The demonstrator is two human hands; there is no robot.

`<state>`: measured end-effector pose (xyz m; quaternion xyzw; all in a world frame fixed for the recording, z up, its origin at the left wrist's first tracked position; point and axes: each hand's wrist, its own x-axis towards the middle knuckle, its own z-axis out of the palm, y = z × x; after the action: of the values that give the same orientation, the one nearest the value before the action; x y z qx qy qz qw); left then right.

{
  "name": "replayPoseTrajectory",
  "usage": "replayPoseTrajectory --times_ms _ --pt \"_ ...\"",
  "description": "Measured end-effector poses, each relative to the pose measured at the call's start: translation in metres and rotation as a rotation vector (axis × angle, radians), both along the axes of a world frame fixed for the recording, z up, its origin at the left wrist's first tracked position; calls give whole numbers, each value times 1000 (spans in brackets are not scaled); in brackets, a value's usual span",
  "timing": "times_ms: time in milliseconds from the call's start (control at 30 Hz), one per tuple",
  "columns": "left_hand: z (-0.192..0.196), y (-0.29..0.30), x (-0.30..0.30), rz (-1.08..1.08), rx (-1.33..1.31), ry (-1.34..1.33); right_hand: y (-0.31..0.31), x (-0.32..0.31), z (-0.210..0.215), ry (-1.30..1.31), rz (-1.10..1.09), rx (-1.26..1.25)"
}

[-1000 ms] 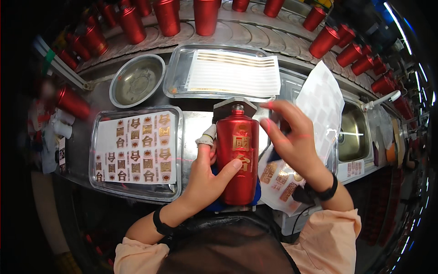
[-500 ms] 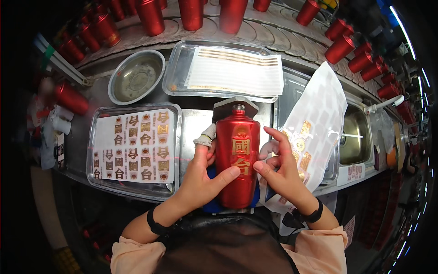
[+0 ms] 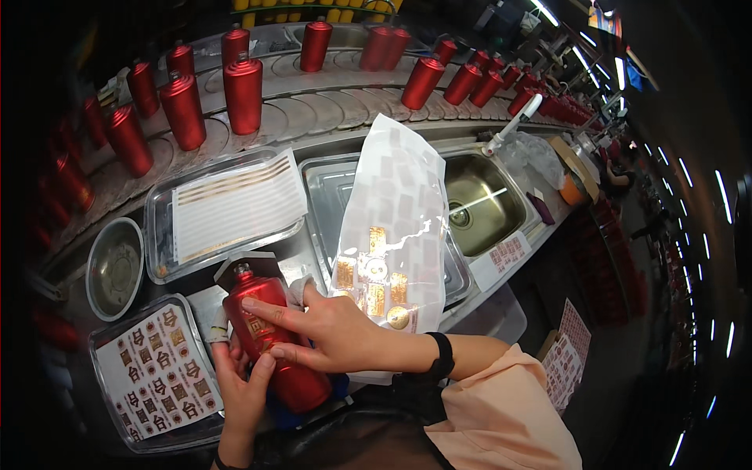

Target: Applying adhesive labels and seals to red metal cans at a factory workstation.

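Observation:
A glossy red bottle (image 3: 301, 392) with raised gold characters on its front leans back against a dark angular rest (image 3: 229, 274) in front of me. My left hand (image 3: 243, 392) is closed around the bottle's left side, thumb on the front and a white-wrapped finger (image 3: 219, 329) near the far side. My right hand (image 3: 337, 333) reaches across from the right. Its index finger and thumb lie stretched out on the bottle's front beside the gold characters, and another wrapped finger sticks out past the bottle. Part of the gold decoration is hidden under the fingers.
A tray (image 3: 95, 338) at left holds a decal sheet (image 3: 160, 376). Behind stand a metal bowl (image 3: 115, 270) and a tray with a gold-striped sheet (image 3: 243, 207). A glossy backing sheet (image 3: 395, 188) lies at right, beside a sink (image 3: 486, 207). Red bottles (image 3: 243, 94) line a curved conveyor.
My view has swung to the right, so the bench appears turned. My right hand has moved from beside the bottle onto its front. My left hand stays at its left side.

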<state>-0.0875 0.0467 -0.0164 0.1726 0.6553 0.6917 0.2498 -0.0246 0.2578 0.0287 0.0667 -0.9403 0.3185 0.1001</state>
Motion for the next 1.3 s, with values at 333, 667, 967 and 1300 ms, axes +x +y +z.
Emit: replayPoseTrajectory --times_ms 333,667,967,1300 --pt "1 1 2 20 12 11 -1 0 4 -47 14 29" --pt "20 6 3 -49 33 -74 7 -15 -7 33 -143 -415" --pt "14 2 2 -92 -31 -7 -5 -31 18 -143 -199 -403" --pt "15 2 -1 -85 30 -15 -8 -33 17 -149 -199 -399"
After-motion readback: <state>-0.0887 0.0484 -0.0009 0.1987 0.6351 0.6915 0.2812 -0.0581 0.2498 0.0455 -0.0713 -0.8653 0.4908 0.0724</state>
